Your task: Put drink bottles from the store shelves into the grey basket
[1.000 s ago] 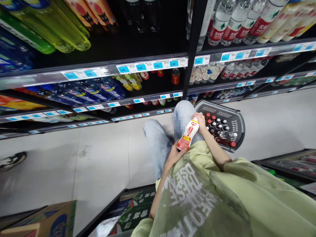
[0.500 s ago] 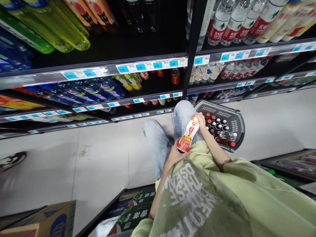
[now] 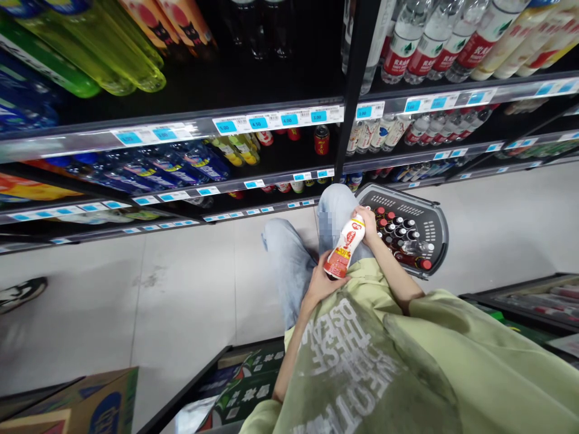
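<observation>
view: head cam, only one, looks down on lap + store aisle
bottle (image 3: 345, 246): white w/ red label, lying tilted above the lap; cap end far-right, base end near-left; just left of the basket, not in it
left hand (image 3: 319, 281): curled round the base end, fingers wrapped under, holding
right hand (image 3: 370, 220): closed over the cap end, thumb side up; can't tell if it twists or only grips
basket (image 3: 438, 228): grey, on floor right of the knee; rim touches or nearly touches the leg
basket contents (image 3: 400, 232): small bottles upright, red + dark caps, packed in the near-left part; slotted bottom bare at far side
knees (image 3: 289, 259): jeans, person sits or squats low, facing the shelves
shelves (image 3: 271, 119): black, blue price tags on rails; far shelf has a lone red can (image 3: 321, 140) w/ gaps beside it
floor (image 3: 181, 289): pale tile, a shoe (image 3: 22, 292) at far left, someone else's prob.
step in hand: bottle held two-handed and looked over, judged from grip at both ends + label turned up
next move calls for: one hand letting go first, since both clamp it; right hand sits nearest the basket, and a gap among the caps would be needed to stand it upright there; shelf gaps are well apart, a long reach
</observation>
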Demonstrator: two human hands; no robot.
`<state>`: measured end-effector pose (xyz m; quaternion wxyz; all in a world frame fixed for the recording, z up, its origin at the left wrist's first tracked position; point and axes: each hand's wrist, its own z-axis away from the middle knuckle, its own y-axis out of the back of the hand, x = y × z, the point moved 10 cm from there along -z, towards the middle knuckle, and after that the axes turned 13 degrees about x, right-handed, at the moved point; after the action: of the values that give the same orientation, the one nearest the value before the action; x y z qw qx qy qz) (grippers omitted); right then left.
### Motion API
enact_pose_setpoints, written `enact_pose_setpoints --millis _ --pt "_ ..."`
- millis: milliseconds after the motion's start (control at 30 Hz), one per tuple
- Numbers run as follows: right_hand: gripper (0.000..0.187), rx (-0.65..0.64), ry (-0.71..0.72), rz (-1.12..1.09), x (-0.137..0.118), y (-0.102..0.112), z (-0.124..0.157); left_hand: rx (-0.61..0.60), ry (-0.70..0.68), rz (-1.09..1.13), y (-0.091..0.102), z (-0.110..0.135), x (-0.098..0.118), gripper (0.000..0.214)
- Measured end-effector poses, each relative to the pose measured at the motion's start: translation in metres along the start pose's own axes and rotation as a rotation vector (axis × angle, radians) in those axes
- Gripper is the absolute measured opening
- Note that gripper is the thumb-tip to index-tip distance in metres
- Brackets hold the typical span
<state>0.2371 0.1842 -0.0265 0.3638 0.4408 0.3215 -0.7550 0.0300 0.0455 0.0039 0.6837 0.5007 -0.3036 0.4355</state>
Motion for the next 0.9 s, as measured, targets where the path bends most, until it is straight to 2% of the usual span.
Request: enact_pose_setpoints --millis 400,600,900 --pt "0.051 0.004 -0.015 0.004 -0.0003 -0.0009 0.0009 0.019 0.003 -0.007 0.0029 -0.0001 0.0012 0.092" --pt "0.045 -0.002 -0.015 0.003 -0.0009 -0.0012 0.0009 0.027 0.007 -0.012 0.0029 0.0000 0.0002 0.090" --pt "0.047 0.003 -0.009 -0.016 -0.0028 -0.0020 0.0012 0.044 -0.023 -0.002 0.0028 0.0004 -0.0017 0.091"
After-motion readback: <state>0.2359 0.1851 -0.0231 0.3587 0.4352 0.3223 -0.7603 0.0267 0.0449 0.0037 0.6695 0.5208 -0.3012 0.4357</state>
